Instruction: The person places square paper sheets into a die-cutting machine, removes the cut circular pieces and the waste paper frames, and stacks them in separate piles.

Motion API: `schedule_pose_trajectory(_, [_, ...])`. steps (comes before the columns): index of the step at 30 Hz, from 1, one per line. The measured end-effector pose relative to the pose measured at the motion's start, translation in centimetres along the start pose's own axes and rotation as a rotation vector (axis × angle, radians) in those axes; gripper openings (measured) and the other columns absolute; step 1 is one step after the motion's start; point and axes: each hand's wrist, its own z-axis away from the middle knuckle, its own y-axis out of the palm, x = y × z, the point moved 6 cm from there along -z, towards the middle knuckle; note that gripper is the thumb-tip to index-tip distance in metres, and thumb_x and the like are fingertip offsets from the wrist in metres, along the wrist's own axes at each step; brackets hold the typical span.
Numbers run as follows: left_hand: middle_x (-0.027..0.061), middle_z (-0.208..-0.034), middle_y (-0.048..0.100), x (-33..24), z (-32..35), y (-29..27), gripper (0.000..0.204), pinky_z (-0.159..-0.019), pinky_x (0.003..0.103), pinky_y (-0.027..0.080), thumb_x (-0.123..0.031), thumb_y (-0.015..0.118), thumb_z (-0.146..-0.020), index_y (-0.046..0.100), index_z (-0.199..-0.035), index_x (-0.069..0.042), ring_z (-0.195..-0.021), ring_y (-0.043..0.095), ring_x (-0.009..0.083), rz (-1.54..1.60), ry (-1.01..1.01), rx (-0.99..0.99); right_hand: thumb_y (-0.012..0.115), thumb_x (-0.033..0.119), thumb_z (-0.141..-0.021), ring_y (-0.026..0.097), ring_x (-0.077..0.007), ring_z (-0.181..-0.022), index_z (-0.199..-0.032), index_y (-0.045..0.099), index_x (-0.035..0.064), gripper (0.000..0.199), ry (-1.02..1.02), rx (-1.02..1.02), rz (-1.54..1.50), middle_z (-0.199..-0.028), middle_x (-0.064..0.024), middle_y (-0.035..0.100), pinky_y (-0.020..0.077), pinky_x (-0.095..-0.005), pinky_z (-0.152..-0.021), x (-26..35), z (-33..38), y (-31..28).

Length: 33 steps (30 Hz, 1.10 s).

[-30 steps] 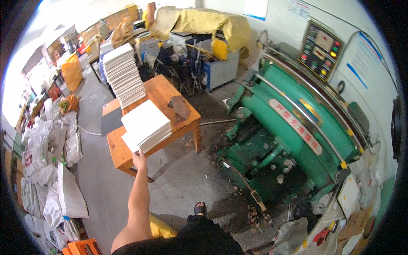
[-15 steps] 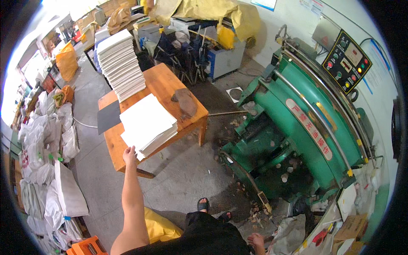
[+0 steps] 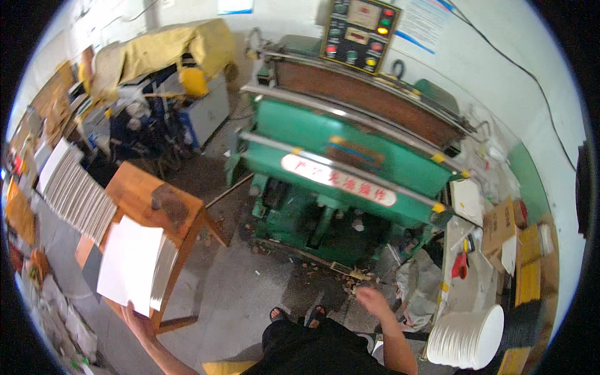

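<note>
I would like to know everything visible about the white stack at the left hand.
The white stack lies on the wooden table, in front of a taller stack. Its plain top looks flat and four-sided, like paper or card; many thin layers show along its right side. The left hand touches its near edge.

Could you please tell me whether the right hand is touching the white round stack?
Apart: the head view plainly shows the right hand left of the white round stack, with a crumpled bag visible between them.

A stack of white, rectangular, paper-like sheets (image 3: pixel 130 257) lies flat at eight o'clock in the head view, its layered edges showing toward three o'clock.
</note>
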Motion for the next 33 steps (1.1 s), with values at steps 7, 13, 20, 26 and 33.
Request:
schedule_pose_trajectory(7, [0.0161,-0.131,0.049,-0.2,5.7,20.2,0.067,-0.092,0.042,0.050,-0.021,0.060,-0.084,0.033,-0.142,-0.002,-0.116,0.053,0.0261,0.261,-0.251,0.429,0.057,0.025,-0.095,0.062,-0.0297,-0.106,-0.128,0.049,-0.0036,0.044,-0.587,0.014,-0.972,-0.116,-0.0186,0.062,0.0532,-0.0404,-0.088,24.4,0.2,-12.0])
schedule_pose_trajectory(13, [0.0119,-0.103,0.063,5.4,17.3,31.0,0.053,-0.067,0.026,0.055,-0.007,0.058,-0.081,0.046,-0.131,0.003,-0.084,0.065,0.0183,0.127,-0.644,0.599,0.062,0.027,-0.092,0.052,-0.0360,-0.117,-0.132,0.038,-0.0085,0.058,-0.144,-0.318,-1.088,-0.132,-0.0260,0.044,0.0487,-0.0447,-0.097,15.4,-18.0,-19.1])
schedule_pose_trajectory(20, [0.0105,-0.090,0.058,8.1,27.6,36.8,0.042,-0.046,0.025,0.031,-0.003,0.049,-0.089,0.043,-0.131,0.001,-0.058,0.044,0.0117,0.066,-0.962,0.541,0.065,0.029,-0.085,0.062,-0.0209,-0.078,-0.098,0.059,0.0090,0.024,0.319,-0.252,-0.967,-0.085,-0.0049,0.064,0.0498,-0.0395,-0.072,6.7,-32.5,-15.1])
schedule_pose_trajectory(26, [0.0206,-0.102,0.062,9.7,29.5,42.8,0.036,-0.064,0.040,0.056,-0.008,0.045,-0.094,0.042,-0.127,0.007,-0.077,0.064,0.0276,0.112,-1.021,0.619,0.065,0.017,-0.086,0.062,-0.0201,-0.086,-0.096,0.061,0.0077,0.015,0.362,0.070,-1.035,-0.092,-0.0048,0.063,0.0519,-0.0391,-0.074,7.0,-35.4,-15.0])
schedule_pose_trajectory(33, [0.0237,-0.121,0.055,19.7,29.6,58.9,0.036,-0.093,0.052,0.052,-0.010,0.038,-0.099,0.038,-0.130,0.008,-0.105,0.061,0.0340,0.229,-0.980,0.814,0.063,0.010,-0.086,0.059,-0.0259,-0.104,-0.124,0.052,-0.0003,0.041,-0.317,-0.099,-1.121,-0.113,-0.0128,0.061,0.0489,-0.0383,-0.091,4.4,-27.8,-25.6])
